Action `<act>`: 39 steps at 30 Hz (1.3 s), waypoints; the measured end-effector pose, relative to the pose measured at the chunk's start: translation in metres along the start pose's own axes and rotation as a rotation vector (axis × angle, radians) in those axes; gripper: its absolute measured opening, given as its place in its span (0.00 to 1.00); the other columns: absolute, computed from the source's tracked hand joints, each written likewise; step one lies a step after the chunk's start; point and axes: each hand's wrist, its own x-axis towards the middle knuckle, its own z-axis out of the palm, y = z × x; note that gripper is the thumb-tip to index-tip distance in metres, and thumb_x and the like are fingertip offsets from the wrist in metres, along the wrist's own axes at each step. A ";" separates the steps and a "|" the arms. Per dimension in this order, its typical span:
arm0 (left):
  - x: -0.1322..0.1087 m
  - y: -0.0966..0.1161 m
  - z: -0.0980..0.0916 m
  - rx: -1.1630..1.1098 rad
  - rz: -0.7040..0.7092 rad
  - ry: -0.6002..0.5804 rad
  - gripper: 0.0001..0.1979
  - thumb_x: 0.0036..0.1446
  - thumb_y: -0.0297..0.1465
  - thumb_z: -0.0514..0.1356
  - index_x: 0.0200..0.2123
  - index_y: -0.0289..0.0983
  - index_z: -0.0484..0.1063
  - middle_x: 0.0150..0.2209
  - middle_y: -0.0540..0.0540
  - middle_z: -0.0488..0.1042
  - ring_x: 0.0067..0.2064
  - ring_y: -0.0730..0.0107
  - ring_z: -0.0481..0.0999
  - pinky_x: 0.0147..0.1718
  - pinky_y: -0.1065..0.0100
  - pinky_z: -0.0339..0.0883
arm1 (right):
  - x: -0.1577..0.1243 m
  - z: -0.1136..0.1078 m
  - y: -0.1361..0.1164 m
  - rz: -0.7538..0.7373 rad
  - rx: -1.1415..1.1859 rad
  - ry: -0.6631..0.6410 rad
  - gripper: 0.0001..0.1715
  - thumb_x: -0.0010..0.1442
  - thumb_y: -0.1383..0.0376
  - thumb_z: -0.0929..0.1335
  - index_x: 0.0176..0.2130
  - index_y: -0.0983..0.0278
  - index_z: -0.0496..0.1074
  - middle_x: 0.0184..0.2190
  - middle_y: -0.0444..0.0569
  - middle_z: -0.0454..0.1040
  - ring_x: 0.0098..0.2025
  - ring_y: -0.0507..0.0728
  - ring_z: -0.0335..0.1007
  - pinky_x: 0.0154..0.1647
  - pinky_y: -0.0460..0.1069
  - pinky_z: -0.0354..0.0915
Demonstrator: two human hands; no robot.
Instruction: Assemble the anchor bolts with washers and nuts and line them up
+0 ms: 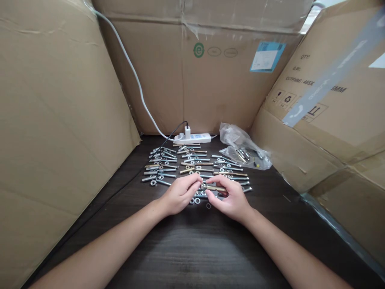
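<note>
A brass-coloured expansion bolt (214, 188) lies level between my two hands, with a nut or washer (203, 186) at its left end. My right hand (231, 196) is closed round its shank, thumb below and fingers above. The fingertips of my left hand (182, 194) pinch the left end; exactly which part they grip is hidden behind them. Just under the hands are flat washers (197, 200) and a thin ring (208, 206) on the dark table. Beyond them lie rows of bolts, sleeves (149, 178), nuts and washers, partly covered by my hands.
At the back stands a white power strip (195, 139) with a plug-in charger (187, 132) and a black cable (120, 188) running left. A clear plastic bag (240, 140) with metal parts lies back right. Cardboard walls (222, 92) enclose the dark table (192, 257).
</note>
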 end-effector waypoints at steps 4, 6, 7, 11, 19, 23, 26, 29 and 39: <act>0.000 0.000 0.000 0.022 -0.008 -0.014 0.15 0.66 0.35 0.43 0.34 0.36 0.65 0.31 0.49 0.67 0.33 0.71 0.66 0.34 0.71 0.59 | 0.000 0.000 0.001 0.007 -0.022 0.007 0.10 0.54 0.65 0.68 0.39 0.63 0.70 0.28 0.44 0.73 0.22 0.49 0.64 0.20 0.43 0.61; -0.001 0.001 -0.001 0.023 0.002 -0.019 0.14 0.66 0.36 0.44 0.35 0.36 0.65 0.32 0.49 0.67 0.34 0.71 0.66 0.35 0.70 0.59 | -0.001 0.000 0.001 0.006 -0.024 0.007 0.09 0.54 0.65 0.68 0.39 0.63 0.70 0.27 0.44 0.73 0.22 0.49 0.65 0.20 0.43 0.62; -0.001 0.001 -0.001 0.026 -0.001 -0.028 0.14 0.65 0.36 0.45 0.35 0.36 0.65 0.32 0.49 0.67 0.33 0.71 0.65 0.34 0.71 0.59 | -0.001 0.000 0.001 0.006 -0.021 0.006 0.09 0.54 0.65 0.68 0.39 0.63 0.70 0.27 0.44 0.73 0.22 0.49 0.66 0.21 0.43 0.62; 0.000 0.003 -0.001 0.041 -0.050 -0.045 0.12 0.62 0.38 0.51 0.31 0.36 0.64 0.27 0.52 0.64 0.29 0.73 0.61 0.27 0.73 0.55 | 0.000 0.000 0.001 0.004 -0.003 0.003 0.09 0.54 0.65 0.68 0.39 0.62 0.70 0.27 0.44 0.74 0.24 0.50 0.68 0.22 0.43 0.64; 0.002 0.000 0.006 -0.023 -0.074 0.028 0.14 0.60 0.36 0.51 0.25 0.36 0.58 0.24 0.54 0.59 0.27 0.75 0.57 0.26 0.73 0.52 | 0.000 0.001 0.000 0.005 -0.010 -0.002 0.09 0.54 0.65 0.68 0.39 0.63 0.70 0.26 0.44 0.73 0.23 0.50 0.67 0.21 0.43 0.63; 0.002 -0.001 0.007 -0.022 -0.095 -0.035 0.19 0.63 0.39 0.47 0.23 0.36 0.58 0.23 0.53 0.57 0.26 0.75 0.56 0.25 0.73 0.51 | -0.001 0.002 0.001 0.008 0.007 -0.006 0.10 0.54 0.65 0.68 0.39 0.63 0.70 0.27 0.44 0.73 0.24 0.50 0.67 0.21 0.42 0.65; 0.001 -0.001 0.005 0.002 -0.092 -0.058 0.22 0.65 0.40 0.42 0.22 0.36 0.58 0.22 0.52 0.58 0.26 0.75 0.57 0.26 0.72 0.52 | -0.001 0.002 0.001 0.014 0.004 -0.004 0.10 0.54 0.65 0.68 0.39 0.63 0.70 0.27 0.44 0.73 0.23 0.49 0.66 0.21 0.42 0.64; 0.000 0.000 0.002 0.002 -0.093 0.021 0.19 0.66 0.38 0.40 0.26 0.36 0.60 0.25 0.51 0.61 0.28 0.73 0.60 0.29 0.70 0.55 | 0.000 0.001 0.000 0.010 0.000 0.001 0.10 0.54 0.65 0.68 0.39 0.63 0.70 0.25 0.43 0.72 0.22 0.49 0.66 0.21 0.43 0.64; -0.005 0.004 0.003 -0.028 -0.042 0.010 0.06 0.59 0.31 0.51 0.40 0.38 0.61 0.31 0.51 0.63 0.30 0.74 0.61 0.28 0.72 0.57 | 0.000 0.001 0.000 -0.007 -0.003 0.002 0.09 0.54 0.66 0.68 0.39 0.63 0.70 0.27 0.44 0.73 0.24 0.50 0.67 0.23 0.43 0.65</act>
